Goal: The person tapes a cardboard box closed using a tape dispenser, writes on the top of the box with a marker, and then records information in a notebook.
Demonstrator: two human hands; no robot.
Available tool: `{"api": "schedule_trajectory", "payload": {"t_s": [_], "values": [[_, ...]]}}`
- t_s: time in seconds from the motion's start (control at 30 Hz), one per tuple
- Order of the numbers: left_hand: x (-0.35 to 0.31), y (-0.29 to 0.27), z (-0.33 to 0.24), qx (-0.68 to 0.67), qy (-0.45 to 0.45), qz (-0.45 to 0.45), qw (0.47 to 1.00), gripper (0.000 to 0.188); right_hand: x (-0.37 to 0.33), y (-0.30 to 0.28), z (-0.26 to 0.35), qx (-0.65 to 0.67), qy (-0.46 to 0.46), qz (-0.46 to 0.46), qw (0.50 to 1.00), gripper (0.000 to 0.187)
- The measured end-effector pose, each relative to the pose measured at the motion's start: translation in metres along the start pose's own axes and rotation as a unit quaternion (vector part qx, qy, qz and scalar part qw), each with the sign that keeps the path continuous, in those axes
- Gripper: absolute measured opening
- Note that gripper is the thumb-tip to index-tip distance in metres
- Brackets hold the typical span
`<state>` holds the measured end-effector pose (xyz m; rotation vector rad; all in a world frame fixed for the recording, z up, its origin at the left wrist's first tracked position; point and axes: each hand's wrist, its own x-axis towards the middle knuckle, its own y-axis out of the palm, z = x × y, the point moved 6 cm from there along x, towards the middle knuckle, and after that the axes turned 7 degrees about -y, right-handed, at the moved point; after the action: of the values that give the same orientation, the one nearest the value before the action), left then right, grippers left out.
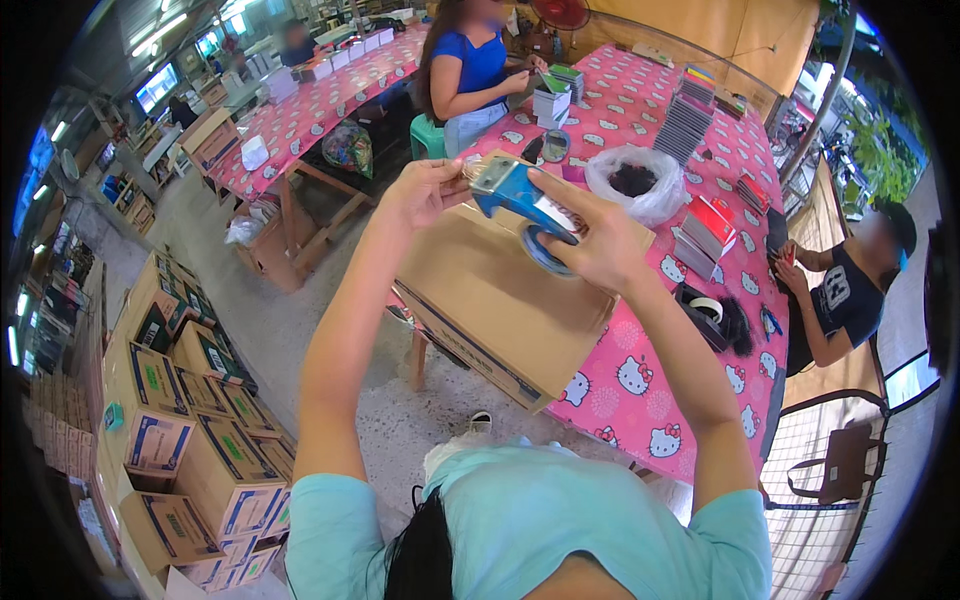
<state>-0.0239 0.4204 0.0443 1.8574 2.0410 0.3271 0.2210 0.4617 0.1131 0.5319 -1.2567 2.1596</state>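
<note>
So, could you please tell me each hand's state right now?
Left hand: at the front end of the tape dispenser; whether its grip is closed cannot be told.
Right hand: closed, holding the tape dispenser.

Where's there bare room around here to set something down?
The top of the cardboard box, nearer you than the blue tape dispenser, and the near end of the pink tablecloth, bordered by the box. Crowded: farther up, with booklet stacks, plastic bag and tape roll.

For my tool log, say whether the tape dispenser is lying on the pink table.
No, the right hand grips the tape dispenser at the cardboard box.
</note>
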Motion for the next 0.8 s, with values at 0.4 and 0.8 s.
{"api": "schedule_trajectory", "payload": {"t_s": [0.4,0.8], "values": [[-0.01,0.024,-0.042,0.02,-0.078,0.008,0.997,0.023,-0.001,0.001,0.001,-0.021,-0.077,-0.063,0.995,0.07],[0.0,0.003,-0.019,0.123,-0.071,-0.123,0.982,0.022,0.0,0.004,-0.001,-0.038,-0.063,-0.023,0.997,0.072]]}}
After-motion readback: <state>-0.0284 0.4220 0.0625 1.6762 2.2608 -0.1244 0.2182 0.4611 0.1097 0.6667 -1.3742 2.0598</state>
